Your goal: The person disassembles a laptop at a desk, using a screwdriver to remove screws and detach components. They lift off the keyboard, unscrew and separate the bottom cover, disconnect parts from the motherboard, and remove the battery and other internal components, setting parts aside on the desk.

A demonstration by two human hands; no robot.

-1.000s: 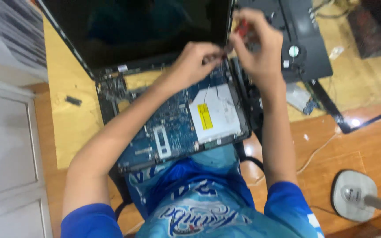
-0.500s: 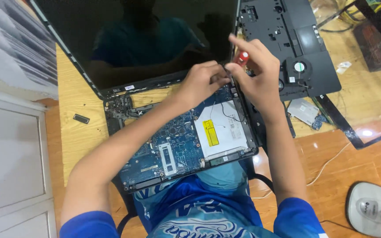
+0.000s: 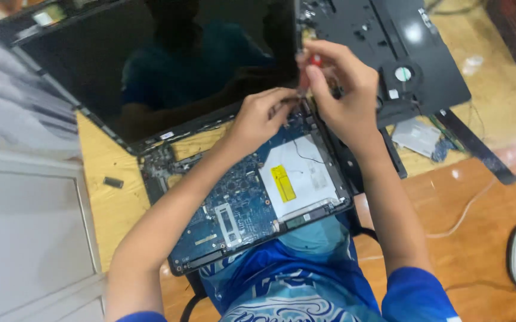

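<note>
Blue laptop circuit board [image 3: 234, 209] already lies bare, cover off, while my left hand [image 3: 258, 116] pinches at its far edge and my right hand [image 3: 341, 95] grips a red-handled screwdriver [image 3: 313, 61].

The support surface is a yellowish wooden table [image 3: 112, 206]; a reddish-brown wooden section [image 3: 484, 220] adjoins it at 4 o'clock. An opened laptop base [image 3: 246, 203] with exposed blue circuit board lies at centre, its dark screen panel [image 3: 150, 65] at 11 o'clock. A detached black cover [image 3: 389, 42] lies at 1 o'clock, a small black part [image 3: 113, 182] at 9 o'clock, a thin white cable [image 3: 467, 209] at 4 o'clock.
</note>
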